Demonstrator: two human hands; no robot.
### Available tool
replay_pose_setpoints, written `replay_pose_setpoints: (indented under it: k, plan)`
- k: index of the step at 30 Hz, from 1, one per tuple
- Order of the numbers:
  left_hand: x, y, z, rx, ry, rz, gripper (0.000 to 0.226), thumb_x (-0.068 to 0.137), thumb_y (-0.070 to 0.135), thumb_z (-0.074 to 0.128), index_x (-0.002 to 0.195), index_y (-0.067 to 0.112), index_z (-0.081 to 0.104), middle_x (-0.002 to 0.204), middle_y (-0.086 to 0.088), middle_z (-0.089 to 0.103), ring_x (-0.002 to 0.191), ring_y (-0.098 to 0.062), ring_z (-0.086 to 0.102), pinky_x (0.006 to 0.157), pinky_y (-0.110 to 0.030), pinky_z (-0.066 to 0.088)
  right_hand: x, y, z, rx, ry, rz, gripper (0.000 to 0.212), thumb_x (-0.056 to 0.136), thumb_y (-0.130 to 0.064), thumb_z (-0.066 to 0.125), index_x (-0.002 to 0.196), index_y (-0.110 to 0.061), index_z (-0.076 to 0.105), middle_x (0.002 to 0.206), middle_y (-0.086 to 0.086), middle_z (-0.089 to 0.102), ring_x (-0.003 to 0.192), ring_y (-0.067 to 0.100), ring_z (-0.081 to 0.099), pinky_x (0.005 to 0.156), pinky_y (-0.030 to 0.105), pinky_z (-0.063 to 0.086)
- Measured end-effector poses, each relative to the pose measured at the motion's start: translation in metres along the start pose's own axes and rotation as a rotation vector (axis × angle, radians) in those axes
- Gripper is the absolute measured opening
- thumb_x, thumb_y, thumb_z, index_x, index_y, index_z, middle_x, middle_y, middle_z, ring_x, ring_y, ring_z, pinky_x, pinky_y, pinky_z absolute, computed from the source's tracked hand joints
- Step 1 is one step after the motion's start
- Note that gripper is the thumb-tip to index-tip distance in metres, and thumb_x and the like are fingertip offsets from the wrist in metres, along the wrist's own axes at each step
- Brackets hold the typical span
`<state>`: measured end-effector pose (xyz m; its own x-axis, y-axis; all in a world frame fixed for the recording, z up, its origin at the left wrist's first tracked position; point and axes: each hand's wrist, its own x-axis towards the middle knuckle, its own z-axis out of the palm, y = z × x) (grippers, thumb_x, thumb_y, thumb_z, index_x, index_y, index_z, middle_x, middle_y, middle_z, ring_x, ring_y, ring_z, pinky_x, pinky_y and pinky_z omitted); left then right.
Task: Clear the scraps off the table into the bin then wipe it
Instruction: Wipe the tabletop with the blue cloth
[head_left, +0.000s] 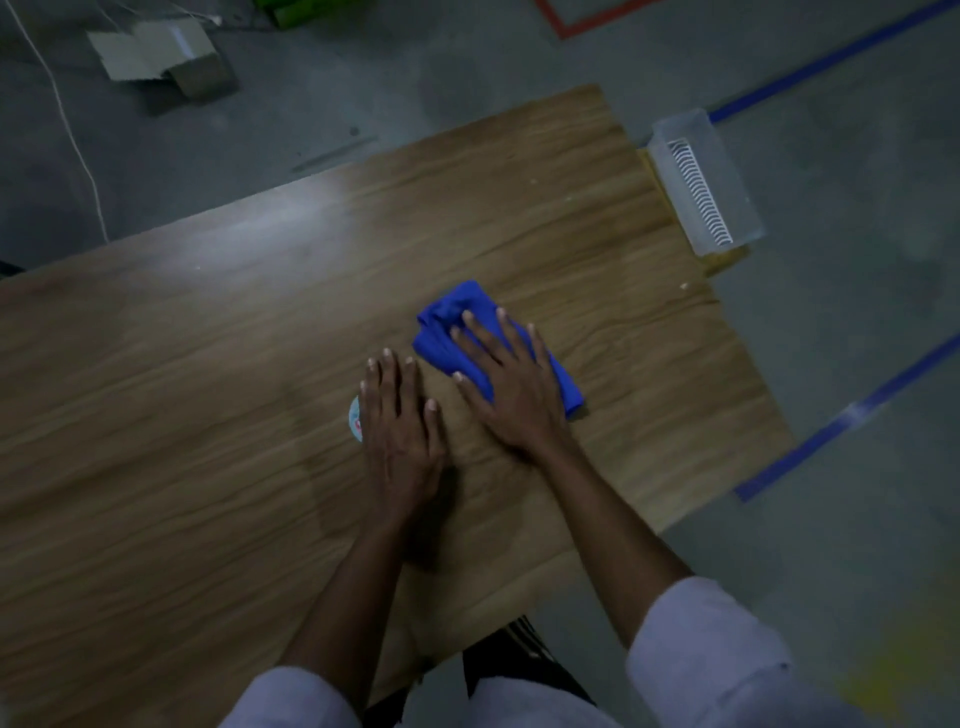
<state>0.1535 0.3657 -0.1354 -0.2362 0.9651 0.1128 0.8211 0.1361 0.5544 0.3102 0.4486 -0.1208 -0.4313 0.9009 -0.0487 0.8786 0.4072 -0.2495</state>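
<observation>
On the wooden table (208, 364), right of centre: a bunched blue cloth (452, 332), pressed flat under the right hand (511, 395), fingers straight and spread. Just beside it, the left hand (400, 426) is laid flat, fingers straight, partly covering a small round pale-blue item (356, 418). One pale scrap (684, 285) is seen near the right edge. A clear plastic bin (727, 171) is set just beside the table's far corner.

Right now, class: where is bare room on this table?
Free: the table left of the left hand, and the stretch between blue cloth and clear bin. Crowded: the middle, where the right hand presses the cloth and the left hand partly covers a round label.
</observation>
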Motion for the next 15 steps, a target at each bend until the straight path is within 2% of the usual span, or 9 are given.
replay_pose_setpoints:
  k: [3,8,10,12,15]
  plan:
    - [-0.017,0.007,0.0,0.031,-0.03,-0.02,0.058,0.103,0.023,0.044,0.156,0.001,0.034,0.166,-0.019,0.022,0.156,-0.034,0.015,0.126,-0.053,0.015,-0.029,0.066,-0.011,-0.024,0.023,0.145,0.061,0.103,-0.056,0.037,0.159,-0.037,0.022,0.167,-0.016,0.015,0.156,0.021,0.011,0.122,0.051,0.017]
    - [-0.035,0.008,0.003,0.063,-0.041,-0.03,0.058,0.102,0.023,0.045,0.156,0.003,0.035,0.166,-0.021,0.022,0.155,-0.037,0.016,0.126,-0.053,0.012,-0.089,0.151,-0.031,0.026,0.135,0.732,0.063,0.104,-0.06,0.029,0.16,-0.035,0.017,0.167,-0.014,0.015,0.155,0.023,0.01,0.124,0.052,0.013]
    - [-0.041,0.009,0.001,0.077,-0.045,-0.025,0.057,0.103,0.024,0.045,0.155,0.002,0.036,0.165,-0.023,0.023,0.155,-0.04,0.016,0.125,-0.054,0.014,-0.102,0.145,-0.029,0.055,0.169,0.898,0.064,0.103,-0.063,0.025,0.16,-0.036,0.015,0.168,-0.014,0.012,0.156,0.023,0.008,0.123,0.054,0.011]
    - [-0.048,0.01,0.0,0.098,-0.055,-0.015,0.057,0.104,0.025,0.044,0.155,0.002,0.036,0.165,-0.023,0.023,0.155,-0.04,0.016,0.125,-0.054,0.014,-0.108,0.114,-0.021,0.074,0.174,0.975,0.065,0.103,-0.062,0.025,0.161,-0.035,0.013,0.168,-0.013,0.009,0.156,0.024,0.006,0.122,0.055,0.01]
    - [-0.055,0.012,0.001,0.102,-0.068,-0.025,0.057,0.104,0.026,0.043,0.157,0.006,0.034,0.167,-0.019,0.021,0.156,-0.038,0.014,0.125,-0.053,0.013,-0.117,0.045,-0.007,0.067,0.177,0.908,0.066,0.103,-0.061,0.029,0.161,-0.034,0.014,0.168,-0.012,0.01,0.156,0.025,0.005,0.123,0.054,0.01]
